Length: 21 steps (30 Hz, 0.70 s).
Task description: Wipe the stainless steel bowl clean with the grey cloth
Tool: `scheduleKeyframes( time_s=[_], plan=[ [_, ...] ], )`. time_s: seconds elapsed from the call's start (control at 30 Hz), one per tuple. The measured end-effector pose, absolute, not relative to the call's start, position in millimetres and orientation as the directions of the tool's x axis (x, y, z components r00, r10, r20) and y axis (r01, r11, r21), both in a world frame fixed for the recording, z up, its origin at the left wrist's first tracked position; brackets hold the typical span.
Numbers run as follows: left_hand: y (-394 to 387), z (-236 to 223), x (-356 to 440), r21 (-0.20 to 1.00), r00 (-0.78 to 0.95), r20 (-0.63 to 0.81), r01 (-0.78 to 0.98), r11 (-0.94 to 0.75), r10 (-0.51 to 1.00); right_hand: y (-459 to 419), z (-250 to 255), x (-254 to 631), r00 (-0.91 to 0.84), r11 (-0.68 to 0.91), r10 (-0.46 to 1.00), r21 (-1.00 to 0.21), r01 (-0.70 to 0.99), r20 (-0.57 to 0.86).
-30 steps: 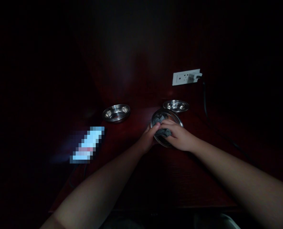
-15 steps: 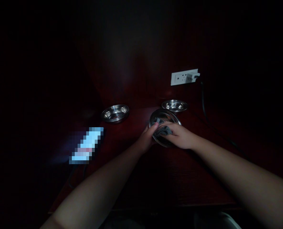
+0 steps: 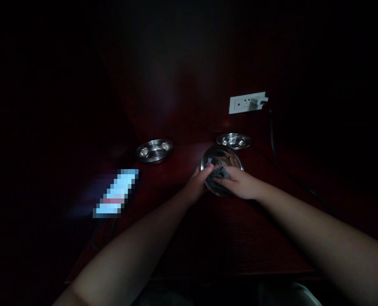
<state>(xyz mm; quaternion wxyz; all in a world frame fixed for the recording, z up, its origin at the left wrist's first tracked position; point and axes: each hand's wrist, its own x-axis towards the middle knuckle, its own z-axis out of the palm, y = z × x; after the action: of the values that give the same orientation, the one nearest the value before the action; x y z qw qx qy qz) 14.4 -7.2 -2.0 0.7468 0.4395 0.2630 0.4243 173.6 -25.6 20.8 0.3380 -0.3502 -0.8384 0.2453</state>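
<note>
Bowl (image 3: 224, 155) well inside table edge (image 3: 259, 273)

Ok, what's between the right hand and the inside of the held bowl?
In the head view, a bunched grey cloth lies between the right hand and the inside of the metal bowl.

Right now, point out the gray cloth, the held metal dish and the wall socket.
Gray cloth (image 3: 220, 173): head view, larger visible patch.
Held metal dish (image 3: 220, 154): head view, inner surface toward the far rim.
Wall socket (image 3: 243, 103): head view, faceplate near its middle.
</note>
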Motion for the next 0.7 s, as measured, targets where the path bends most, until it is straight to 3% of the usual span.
scheduleKeyframes(
  time_s=[0.13, 0.27, 0.7],
  plan=[
    [-7.9, 0.9, 14.1, 0.885, 0.515, -0.012, -0.393, 0.249, 0.857, -24.5, 20.5, 170.3, -0.535, 0.751, 0.652, -0.553, 0.361, 0.536],
    [-8.4, 1.6, 14.1, 0.881, 0.505, -0.016, -0.401, 0.251, 0.863, -23.4, 21.6, 170.4, -0.510, 0.793, 0.608, -0.430, 0.432, 0.609],
    [-5.9, 0.1, 13.5, 0.868, 0.458, -0.122, -0.381, 0.318, 0.881, -28.9, 22.0, 167.8, -0.303, 0.502, 0.802, -0.304, 0.810, 0.515]
  ],
)
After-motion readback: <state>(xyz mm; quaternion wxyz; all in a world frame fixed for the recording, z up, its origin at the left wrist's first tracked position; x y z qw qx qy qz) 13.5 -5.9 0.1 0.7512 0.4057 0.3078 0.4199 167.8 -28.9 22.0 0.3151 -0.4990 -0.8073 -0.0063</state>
